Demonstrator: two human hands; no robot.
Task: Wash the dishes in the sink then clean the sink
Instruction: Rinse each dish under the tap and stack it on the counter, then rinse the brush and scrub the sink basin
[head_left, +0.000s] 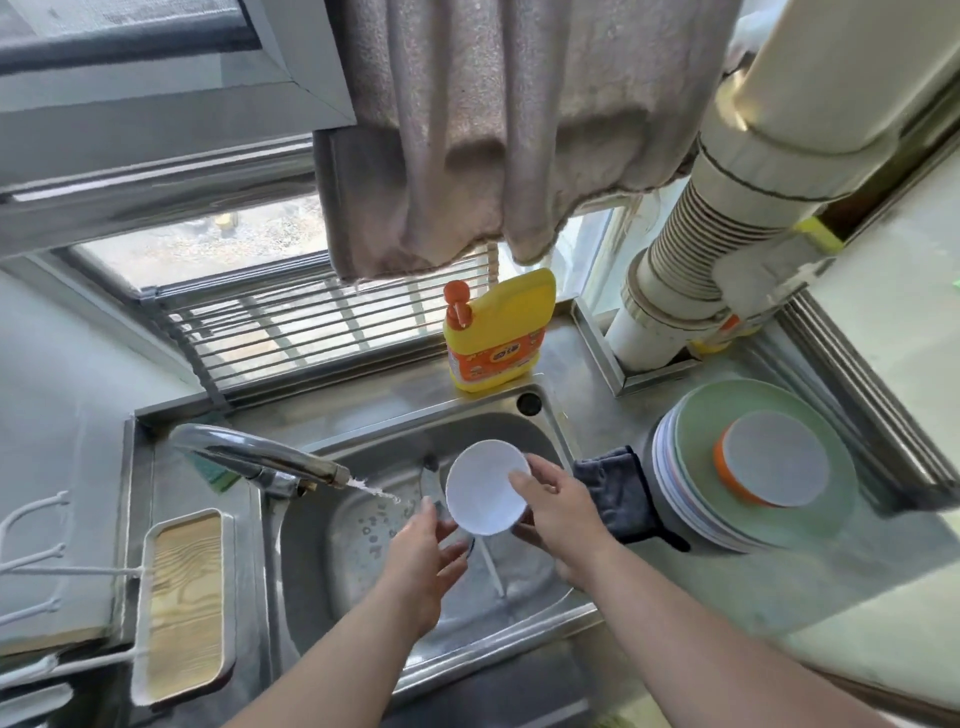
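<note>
Our right hand (558, 512) grips a small round white dish (485, 487) over the steel sink (540, 441), hiding its far edge; our left hand's (421, 564) fingers spread loosely, empty, beneath the running tap (260, 457).

A white bowl (485, 488), a yellow bottle (496, 332) with orange cap, pale green plates (810, 519), a dark grey cloth (621, 493), a steel-grey sink (332, 566).

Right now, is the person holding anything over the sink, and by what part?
Yes: a white bowl. The right hand grips its right rim, thumb on the inside. The left hand is at its lower left edge, fingers relaxed; whether it touches cannot be told.
</note>
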